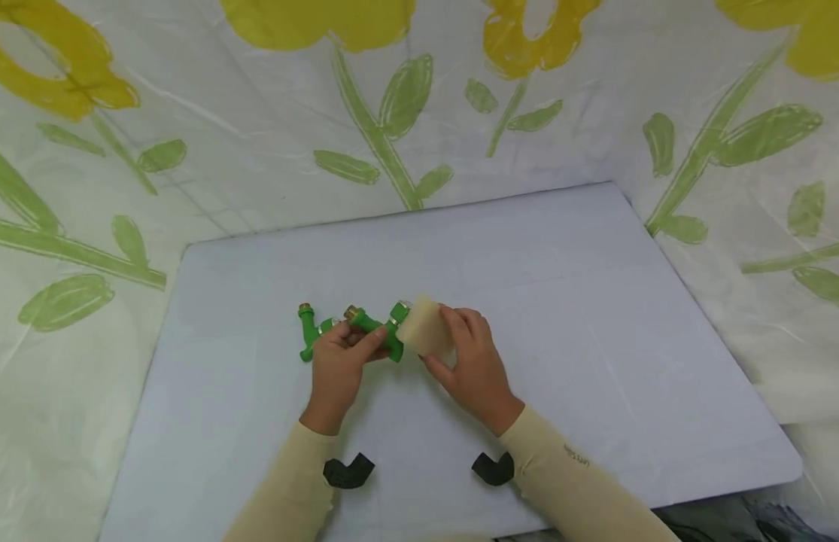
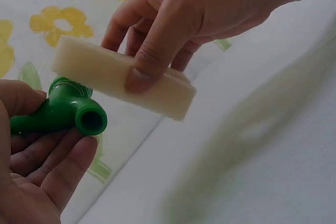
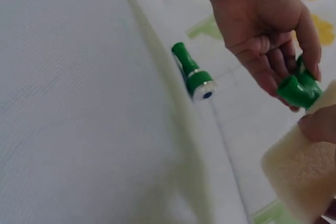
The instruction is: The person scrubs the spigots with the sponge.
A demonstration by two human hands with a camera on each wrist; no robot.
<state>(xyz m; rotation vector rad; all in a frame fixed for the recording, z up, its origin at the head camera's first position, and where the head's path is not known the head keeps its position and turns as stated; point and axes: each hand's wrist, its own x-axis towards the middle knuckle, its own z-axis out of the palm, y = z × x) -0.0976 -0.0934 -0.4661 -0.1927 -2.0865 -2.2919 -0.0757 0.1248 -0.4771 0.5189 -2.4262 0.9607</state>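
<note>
My left hand (image 1: 338,373) pinches a green plastic tap (image 1: 394,342) between thumb and fingers, above the white table. In the left wrist view, the tap (image 2: 63,109) points its round open end towards the camera. Opposite it, my right hand (image 1: 478,369) grips a cream-coloured sponge block (image 1: 426,330), thumb on one side and fingers on the other. One end of the sponge (image 2: 94,69) is right at the tap's capped part and overlaps it there. Left of the left hand, a second green tap (image 1: 307,335) lies on the table, partly hidden by that hand.
The white table (image 1: 595,301) has rounded corners and reaches back to a pale sheet (image 1: 256,150) painted with yellow flowers and green leaves. A bent black piece (image 1: 348,472) is beside the left sleeve, with another black piece (image 1: 493,469) beside the right.
</note>
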